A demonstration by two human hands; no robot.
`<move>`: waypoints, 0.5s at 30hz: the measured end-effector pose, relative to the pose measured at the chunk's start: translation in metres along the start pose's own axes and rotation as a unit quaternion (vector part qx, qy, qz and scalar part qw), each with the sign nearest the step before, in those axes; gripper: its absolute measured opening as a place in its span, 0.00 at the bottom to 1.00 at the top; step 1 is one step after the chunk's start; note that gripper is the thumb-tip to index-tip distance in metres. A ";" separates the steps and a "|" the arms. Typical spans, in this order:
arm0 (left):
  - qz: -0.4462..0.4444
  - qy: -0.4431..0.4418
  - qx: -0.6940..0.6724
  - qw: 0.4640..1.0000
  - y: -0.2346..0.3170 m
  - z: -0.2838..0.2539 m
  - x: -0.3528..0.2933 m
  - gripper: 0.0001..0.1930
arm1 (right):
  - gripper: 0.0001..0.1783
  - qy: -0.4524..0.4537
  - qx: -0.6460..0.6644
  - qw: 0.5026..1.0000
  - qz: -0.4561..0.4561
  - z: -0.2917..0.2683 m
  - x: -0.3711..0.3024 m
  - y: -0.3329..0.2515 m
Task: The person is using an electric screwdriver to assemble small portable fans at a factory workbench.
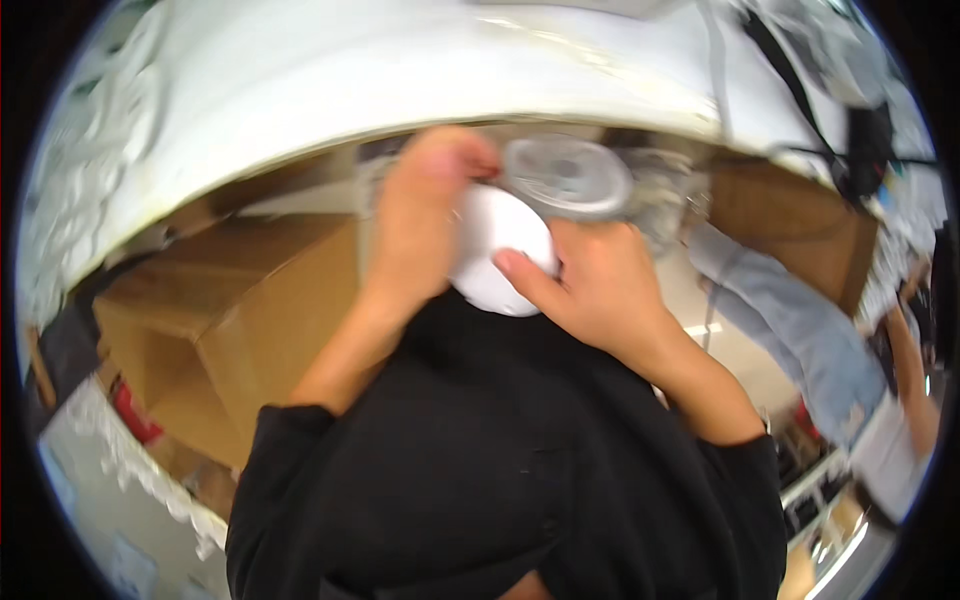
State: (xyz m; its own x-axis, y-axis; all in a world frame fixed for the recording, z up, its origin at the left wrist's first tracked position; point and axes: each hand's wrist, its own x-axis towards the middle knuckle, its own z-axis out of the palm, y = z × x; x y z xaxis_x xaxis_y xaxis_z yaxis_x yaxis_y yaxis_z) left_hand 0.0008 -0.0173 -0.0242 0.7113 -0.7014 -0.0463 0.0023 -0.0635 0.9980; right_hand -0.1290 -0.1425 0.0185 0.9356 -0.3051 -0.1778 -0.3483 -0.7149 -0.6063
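Note:
A round, white, dish-like piece with a smooth face is held in front of my black shirt, just below the table's edge. My right hand grips its right side, the thumb lying across the face and the fingers behind it. At the left rim of the piece is my left hand, blurred by motion. Its fingers are curled in toward the thumb above the rim, and whatever they pinch is too smeared to make out. Past the piece, lower than the tabletop, sits a round, pale reel-like object.
A white table curves across the far side, with a black cable or strap at its right. An open cardboard box stands at my left, and another brown carton at the right. Beside it is a person's blue-jeans leg.

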 end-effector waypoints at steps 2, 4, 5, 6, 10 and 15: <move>-0.055 0.078 0.079 0.992 -0.001 -0.004 -0.012 0.19 | 0.25 0.004 0.137 0.985 0.102 -0.006 -0.006 0.009; -0.101 0.044 0.038 0.993 -0.005 0.001 -0.018 0.20 | 0.26 0.023 0.213 0.968 0.129 -0.001 -0.011 0.008; -0.142 0.073 -0.020 0.987 -0.004 0.009 -0.018 0.20 | 0.26 0.029 0.229 0.966 0.113 0.005 -0.016 0.010; -0.184 0.110 -0.072 0.974 -0.002 0.013 -0.019 0.20 | 0.26 0.034 0.228 0.966 0.119 0.009 -0.021 0.008; -0.205 0.115 -0.041 0.971 -0.005 0.001 -0.026 0.24 | 0.26 -0.024 0.151 0.988 0.014 0.001 -0.032 0.003; -0.036 0.023 0.014 0.999 0.011 0.027 -0.029 0.27 | 0.20 -0.035 0.035 0.998 -0.043 -0.010 -0.029 0.000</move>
State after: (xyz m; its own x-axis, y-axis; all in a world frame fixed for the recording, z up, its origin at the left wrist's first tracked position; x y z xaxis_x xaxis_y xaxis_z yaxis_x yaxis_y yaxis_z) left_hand -0.0386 -0.0172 -0.0127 0.7413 -0.6612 -0.1152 0.0351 -0.1332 0.9905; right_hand -0.1564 -0.1398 0.0316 0.9642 -0.1985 -0.1758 -0.2649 -0.6896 -0.6740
